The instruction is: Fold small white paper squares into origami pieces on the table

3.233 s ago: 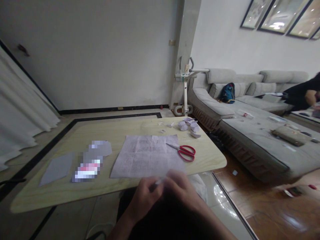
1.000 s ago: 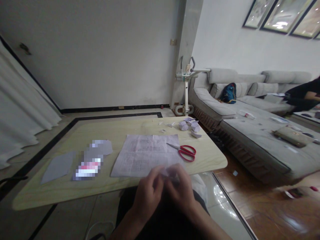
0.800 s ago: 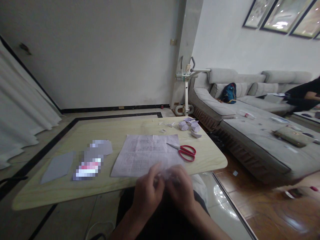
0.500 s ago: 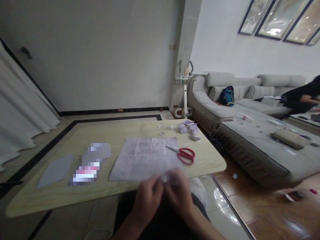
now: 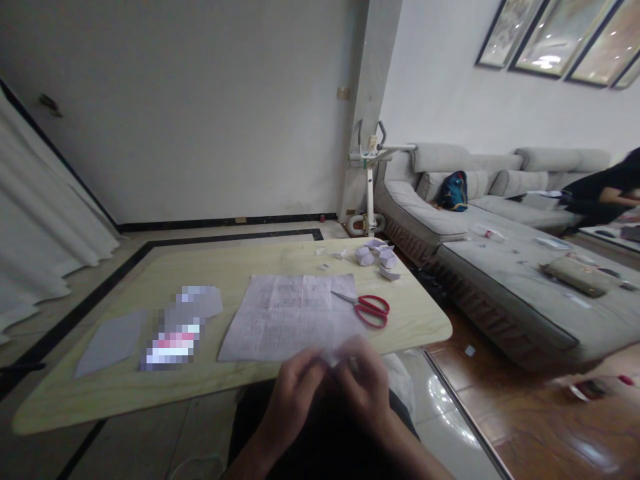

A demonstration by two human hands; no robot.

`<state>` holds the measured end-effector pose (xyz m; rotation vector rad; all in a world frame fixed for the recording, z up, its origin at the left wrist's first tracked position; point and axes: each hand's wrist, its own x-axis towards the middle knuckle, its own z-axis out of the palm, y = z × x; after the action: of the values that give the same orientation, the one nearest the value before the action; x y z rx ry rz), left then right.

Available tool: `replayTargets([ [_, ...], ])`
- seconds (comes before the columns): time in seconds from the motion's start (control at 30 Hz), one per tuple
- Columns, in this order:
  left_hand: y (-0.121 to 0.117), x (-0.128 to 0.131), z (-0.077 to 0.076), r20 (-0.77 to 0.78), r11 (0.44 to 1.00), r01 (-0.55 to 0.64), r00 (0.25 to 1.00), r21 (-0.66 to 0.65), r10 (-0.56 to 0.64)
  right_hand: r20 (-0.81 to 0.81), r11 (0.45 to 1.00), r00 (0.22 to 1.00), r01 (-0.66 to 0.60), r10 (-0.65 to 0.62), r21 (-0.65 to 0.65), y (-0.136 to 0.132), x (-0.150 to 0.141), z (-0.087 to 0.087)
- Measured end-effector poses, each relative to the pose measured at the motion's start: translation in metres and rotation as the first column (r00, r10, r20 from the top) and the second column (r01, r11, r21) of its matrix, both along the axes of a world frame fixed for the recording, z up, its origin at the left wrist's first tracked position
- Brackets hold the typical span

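Together, the hands (image 5: pixel 333 380) pinch small paper (image 5: pixel 331 358).

Vs 3.2 s ago: small white pc (image 5: pixel 331 360), blurry, now btwn L hand (image 5: pixel 296 385) & R hand (image 5: pixel 366 381) fingertips, was nearer L fingers. R fingers rounder. Far R of fingers, person's forearm (image 5: pixel 616 196) flatter.

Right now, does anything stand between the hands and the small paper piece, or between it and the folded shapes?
Nothing visible separates the left hand and right hand from the small paper piece they hold. Between it and the folded shapes, the scissors lie flat across the path, partly on the printed sheet.
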<state>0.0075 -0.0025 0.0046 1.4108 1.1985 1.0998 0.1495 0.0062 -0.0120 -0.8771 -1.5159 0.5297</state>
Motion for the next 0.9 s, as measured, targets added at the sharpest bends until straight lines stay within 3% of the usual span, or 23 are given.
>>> replayTargets([
  [0.13,0.000,-0.001,-0.005,-0.008,0.998,-0.062,0.998,-0.026,0.062,0.048,0.997,0.999,-0.028,0.025,0.077,0.002,0.003,0.001],
  [0.23,0.001,0.001,-0.003,-0.031,0.999,-0.028,0.999,-0.032,0.027,0.066,0.995,0.996,-0.064,0.059,0.080,0.001,0.004,0.002],
  [0.4,0.002,0.001,0.005,0.007,0.998,-0.035,0.999,-0.046,0.035,-0.007,0.997,0.998,-0.058,0.058,-0.057,0.002,0.006,0.003],
  [0.6,0.002,0.001,0.002,0.041,1.000,0.013,0.999,-0.025,-0.012,-0.018,0.969,0.995,-0.097,0.096,-0.227,0.007,0.005,0.003],
  [0.9,0.004,0.000,0.005,-0.001,0.997,-0.069,0.998,-0.039,0.069,-0.054,0.920,0.991,-0.135,0.123,-0.367,0.008,0.006,0.008],
])
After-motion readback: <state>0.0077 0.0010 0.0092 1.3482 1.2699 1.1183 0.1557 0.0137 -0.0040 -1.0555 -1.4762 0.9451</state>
